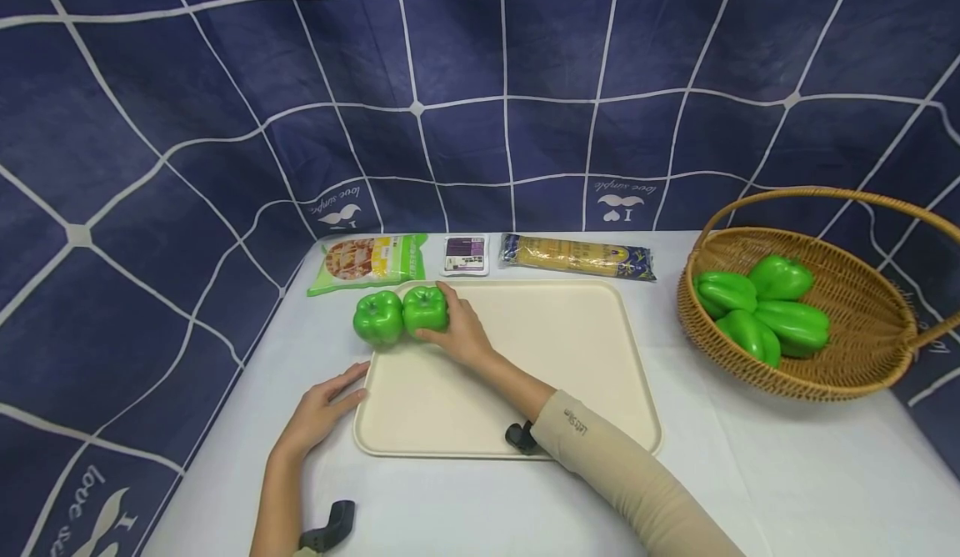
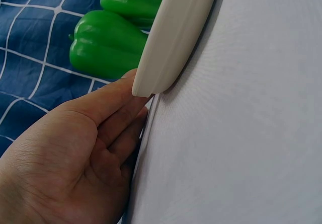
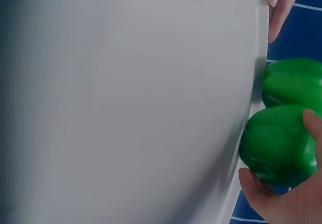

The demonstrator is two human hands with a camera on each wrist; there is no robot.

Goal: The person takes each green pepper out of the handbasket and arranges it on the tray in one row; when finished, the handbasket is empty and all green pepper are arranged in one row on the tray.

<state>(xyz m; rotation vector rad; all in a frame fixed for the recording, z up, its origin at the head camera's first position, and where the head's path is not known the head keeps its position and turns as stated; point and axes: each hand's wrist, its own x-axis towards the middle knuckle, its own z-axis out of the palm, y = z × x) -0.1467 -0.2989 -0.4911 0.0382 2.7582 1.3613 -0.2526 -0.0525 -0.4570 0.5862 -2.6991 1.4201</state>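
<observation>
My right hand [image 1: 467,332] grips a green bell pepper [image 1: 424,310] at the far left corner of a cream tray [image 1: 555,357]. Thumb and fingers lie around the pepper's near and right sides, as the right wrist view also shows. A second green bell pepper [image 1: 378,318] sits just left of it, touching it, at the tray's left rim. My left hand [image 1: 321,413] rests beside the tray's left edge. Its fingers reach the rim, fairly straight, and in the left wrist view their tips are partly hidden behind the tray [image 2: 178,38].
Behind the tray lie a green food bag [image 1: 367,261], a small white packet [image 1: 465,255] and a pack of noodles [image 1: 577,257]. A wicker basket [image 1: 870,307] with a tall handle stands at the right, holding several green peppers [image 1: 795,323]. A dark blue checked cloth [image 1: 465,48] hangs behind.
</observation>
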